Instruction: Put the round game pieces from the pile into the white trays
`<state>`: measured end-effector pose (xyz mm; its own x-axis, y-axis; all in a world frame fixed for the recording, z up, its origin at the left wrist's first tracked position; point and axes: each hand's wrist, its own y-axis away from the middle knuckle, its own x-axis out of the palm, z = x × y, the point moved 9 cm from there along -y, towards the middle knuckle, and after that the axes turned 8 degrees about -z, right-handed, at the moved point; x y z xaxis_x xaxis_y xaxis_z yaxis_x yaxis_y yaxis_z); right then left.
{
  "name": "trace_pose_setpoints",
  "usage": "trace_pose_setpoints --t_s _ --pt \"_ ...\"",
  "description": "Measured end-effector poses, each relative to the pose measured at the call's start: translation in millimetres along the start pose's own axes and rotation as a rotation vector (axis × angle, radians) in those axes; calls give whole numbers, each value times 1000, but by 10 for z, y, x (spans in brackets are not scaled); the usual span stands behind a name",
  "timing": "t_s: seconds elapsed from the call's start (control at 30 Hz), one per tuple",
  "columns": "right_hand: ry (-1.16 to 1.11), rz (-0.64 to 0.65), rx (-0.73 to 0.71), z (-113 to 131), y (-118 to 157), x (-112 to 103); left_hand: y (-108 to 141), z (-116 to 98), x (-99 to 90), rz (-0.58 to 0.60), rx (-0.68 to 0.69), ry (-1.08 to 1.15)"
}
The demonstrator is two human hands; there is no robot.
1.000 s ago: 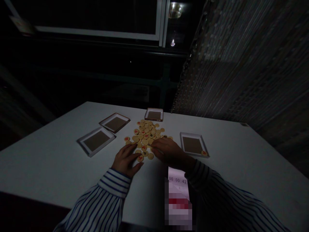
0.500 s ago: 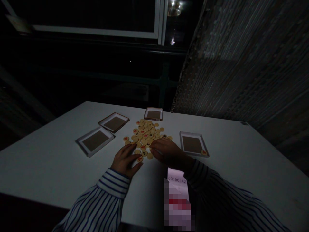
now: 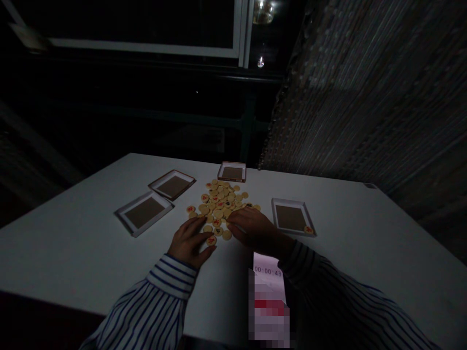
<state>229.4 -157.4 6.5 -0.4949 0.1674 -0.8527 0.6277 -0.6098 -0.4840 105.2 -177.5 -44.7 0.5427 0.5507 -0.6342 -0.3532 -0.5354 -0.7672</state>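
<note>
Head camera: I see the left hand (image 3: 187, 242) loosely spread, the right hand (image 3: 255, 227) curled, grip unclear, at heaped discs (image 3: 218, 214).

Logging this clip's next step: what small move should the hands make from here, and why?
Probably pinch the nearest red-marked piece with the left hand: it lies at the pile's near edge, right by that hand's thumb and forefinger.

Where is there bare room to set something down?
Bare: the right side of the table, past the right-hand tray; and the near left, between the left sleeve and the nearer left tray. Crowded: the middle, where round pieces lie heaped at the left hand and right hand.
</note>
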Motion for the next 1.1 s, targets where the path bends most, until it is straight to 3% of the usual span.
trace_pose_setpoints --t_s 0.37,1.1 --pt "-6 -10 -5 3 -1 -9 -8 -10 -31 -79 -63 38" --pt "-10 6 14 -6 -3 -5 -30 -13 -24 -38 -66 66"
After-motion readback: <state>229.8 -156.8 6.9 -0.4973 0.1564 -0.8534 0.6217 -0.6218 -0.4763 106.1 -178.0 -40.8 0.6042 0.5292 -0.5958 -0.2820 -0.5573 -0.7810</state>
